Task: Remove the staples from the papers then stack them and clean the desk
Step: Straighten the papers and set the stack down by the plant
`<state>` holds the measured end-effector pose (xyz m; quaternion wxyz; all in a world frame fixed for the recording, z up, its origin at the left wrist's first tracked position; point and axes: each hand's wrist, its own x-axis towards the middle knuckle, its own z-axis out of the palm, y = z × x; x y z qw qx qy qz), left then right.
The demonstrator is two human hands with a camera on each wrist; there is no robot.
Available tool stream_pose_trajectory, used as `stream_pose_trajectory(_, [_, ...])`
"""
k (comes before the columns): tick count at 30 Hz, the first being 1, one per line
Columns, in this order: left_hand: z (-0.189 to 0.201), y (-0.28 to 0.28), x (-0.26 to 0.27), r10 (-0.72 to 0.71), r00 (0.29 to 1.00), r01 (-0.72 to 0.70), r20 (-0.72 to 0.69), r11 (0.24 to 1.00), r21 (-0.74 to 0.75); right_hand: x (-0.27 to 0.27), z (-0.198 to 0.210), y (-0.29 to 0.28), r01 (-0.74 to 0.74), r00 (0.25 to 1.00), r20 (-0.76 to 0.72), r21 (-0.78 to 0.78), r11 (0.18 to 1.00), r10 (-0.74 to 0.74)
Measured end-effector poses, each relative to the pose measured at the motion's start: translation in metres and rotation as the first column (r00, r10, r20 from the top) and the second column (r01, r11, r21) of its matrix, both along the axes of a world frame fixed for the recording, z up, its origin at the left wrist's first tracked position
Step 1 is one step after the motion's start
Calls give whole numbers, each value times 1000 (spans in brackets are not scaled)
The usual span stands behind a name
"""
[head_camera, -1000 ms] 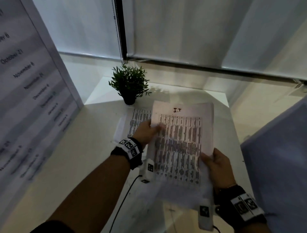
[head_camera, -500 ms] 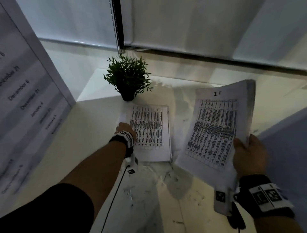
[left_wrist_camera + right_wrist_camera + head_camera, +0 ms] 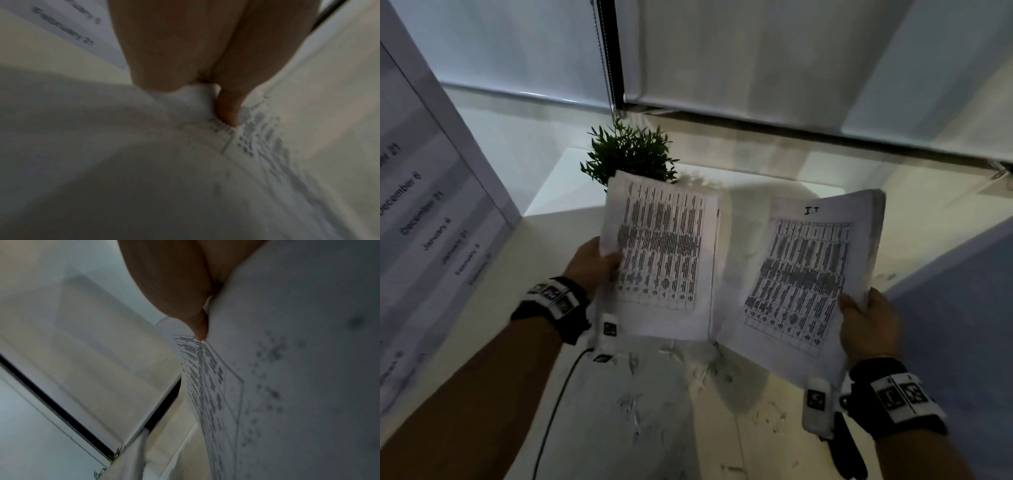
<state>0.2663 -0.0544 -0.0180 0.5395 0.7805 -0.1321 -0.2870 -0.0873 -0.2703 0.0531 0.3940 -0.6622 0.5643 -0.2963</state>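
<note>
Two stacks of printed table sheets are held up above the white desk (image 3: 493,298). My left hand (image 3: 594,262) grips the left stack (image 3: 661,260) by its left edge, thumb on the printed face. In the left wrist view the thumb (image 3: 227,110) presses on that paper (image 3: 257,146). My right hand (image 3: 866,322) grips the thicker right stack (image 3: 804,277), headed "I.T", at its lower right edge. The right wrist view shows the thumb (image 3: 200,327) pinching those sheets (image 3: 213,382). Small staples and paper scraps (image 3: 650,387) lie scattered on the desk below.
A small potted plant (image 3: 631,156) stands at the back of the desk, partly behind the left stack. A tall board printed with dates (image 3: 417,205) leans at the left. A grey-blue panel (image 3: 962,308) borders the right. Window blinds (image 3: 756,58) hang behind.
My left hand has picked the second stack up off the desk and raised it beside the right stack. The right hand has kept its stack aloft, a little lower and closer to centre.
</note>
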Motion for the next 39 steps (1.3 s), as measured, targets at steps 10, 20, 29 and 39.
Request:
stream_pose_trajectory(10, [40, -50, -92, -339, 873, 181, -350, 893, -413, 38, -9, 34, -284, 884, 433, 193, 939, 178])
stream_pose_trajectory(20, [70, -94, -132, -126, 960, 219, 250, 895, -390, 28, 2, -2, -259, 884, 410, 32, 965, 223])
stream_pose_trajectory(29, [31, -111, -131, -259, 904, 357, 341, 895, -268, 25, -28, -13, -176, 929, 326, -25, 984, 174])
stream_pose_trajectory(39, [50, -115, -125, -186, 927, 324, 325, 834, -446, 40, -3, -11, -77, 767, 639, -8, 997, 64])
